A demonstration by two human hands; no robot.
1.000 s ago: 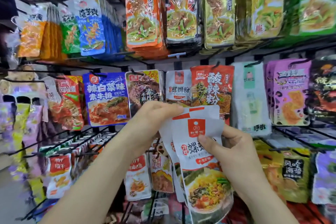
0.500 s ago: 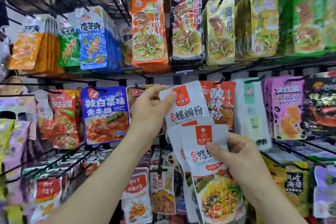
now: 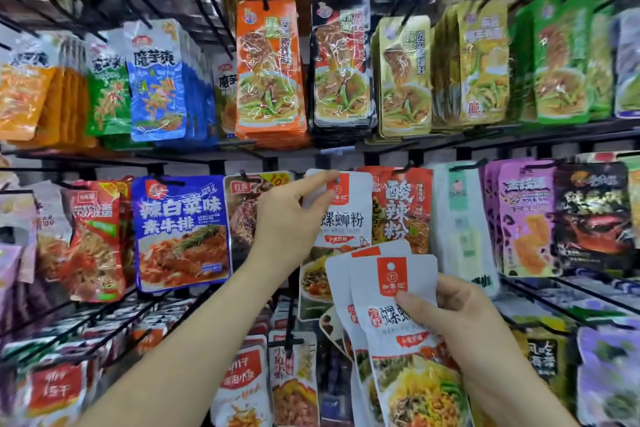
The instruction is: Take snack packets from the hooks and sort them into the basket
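Left hand (image 3: 289,222) pinches the upright hanging packet (image 3: 346,218) at its top; right hand (image 3: 464,326), below it, grips loose packets (image 3: 388,284).

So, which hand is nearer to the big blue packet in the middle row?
Left. The left hand is to the right of the blue packet, pinching a hanging white packet. The right hand is farther right and lower, holding a stack of white packets.
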